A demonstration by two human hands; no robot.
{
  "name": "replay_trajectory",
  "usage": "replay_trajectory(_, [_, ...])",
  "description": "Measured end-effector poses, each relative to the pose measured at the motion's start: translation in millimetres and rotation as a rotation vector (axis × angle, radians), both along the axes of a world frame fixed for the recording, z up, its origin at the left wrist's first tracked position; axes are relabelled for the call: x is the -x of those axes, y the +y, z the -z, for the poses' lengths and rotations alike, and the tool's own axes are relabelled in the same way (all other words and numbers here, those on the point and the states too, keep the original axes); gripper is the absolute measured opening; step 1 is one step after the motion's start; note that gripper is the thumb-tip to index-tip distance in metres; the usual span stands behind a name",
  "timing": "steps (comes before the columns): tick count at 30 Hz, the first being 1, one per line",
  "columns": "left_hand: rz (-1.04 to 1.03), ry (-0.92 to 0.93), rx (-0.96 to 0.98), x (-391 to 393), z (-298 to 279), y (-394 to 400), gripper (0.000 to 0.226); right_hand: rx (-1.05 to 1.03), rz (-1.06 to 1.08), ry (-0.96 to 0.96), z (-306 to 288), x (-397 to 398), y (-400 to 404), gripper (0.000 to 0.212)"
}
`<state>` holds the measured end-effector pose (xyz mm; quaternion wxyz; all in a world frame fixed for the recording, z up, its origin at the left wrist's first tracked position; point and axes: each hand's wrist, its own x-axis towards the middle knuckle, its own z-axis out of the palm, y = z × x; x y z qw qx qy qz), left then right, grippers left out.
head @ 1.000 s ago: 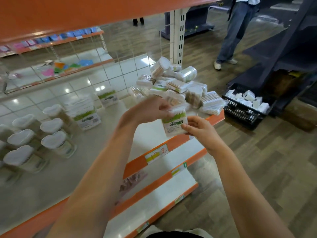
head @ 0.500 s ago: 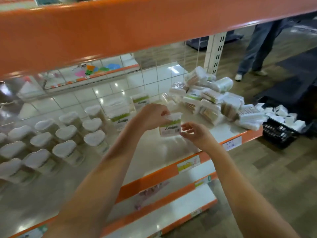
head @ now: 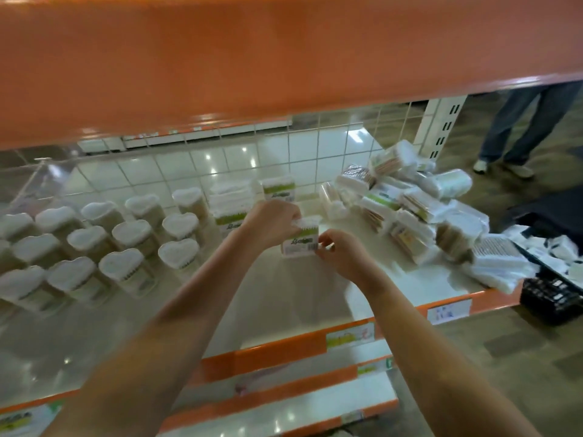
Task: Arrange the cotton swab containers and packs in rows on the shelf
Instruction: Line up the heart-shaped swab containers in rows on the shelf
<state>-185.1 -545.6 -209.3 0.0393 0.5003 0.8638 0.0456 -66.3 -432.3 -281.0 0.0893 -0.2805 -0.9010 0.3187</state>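
The small cotton swab box (head: 301, 239) stands upright between the two hands, low over the white shelf (head: 315, 298), with its printed label facing the person and its long side running left to right. The left hand (head: 271, 223) grips its upper left part from behind, with the fingers curled over the top edge. The right hand (head: 339, 253) pinches the lower right corner with the fingertips, and its wrist is bent down. Both forearms reach forward under the orange upper shelf (head: 284, 58), and the hands are close together, with only the box between them. Just behind and to the left, two similar boxes (head: 230, 206) stand already in a line toward the tiled back wall, so I judge the free place for this one is directly in front of them. Further left, the heart-lidded containers (head: 126, 244) stand in rows. On the right, a loose heap of packs (head: 419, 216) lies unsorted, near the right hand.
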Motion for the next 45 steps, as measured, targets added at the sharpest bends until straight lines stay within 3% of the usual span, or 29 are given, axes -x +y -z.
replay_trajectory(10, [-0.104,0.227,0.076,28,-1,24,0.023,-0.109,-0.108,-0.127,-6,55,20,0.027])
replay_trajectory(16, [-0.208,0.259,0.130,43,-2,34,0.030,-0.194,-0.162,-0.143,-12,78,26,0.027])
replay_trajectory(23, [-0.222,0.349,0.074,51,3,43,0.027,-0.237,-0.199,-0.195,-18,97,28,0.024])
replay_trajectory(34, [-0.254,0.304,-0.044,51,10,47,0.035,-0.233,-0.245,-0.229,-29,105,36,0.018])
replay_trajectory(41, [-0.237,0.315,-0.179,44,6,40,0.033,-0.411,-0.098,-0.042,-37,84,50,0.024])
replay_trajectory(45, [-0.207,0.283,-0.263,30,3,37,0.031,-0.458,-0.075,-0.051,-30,77,63,0.030])
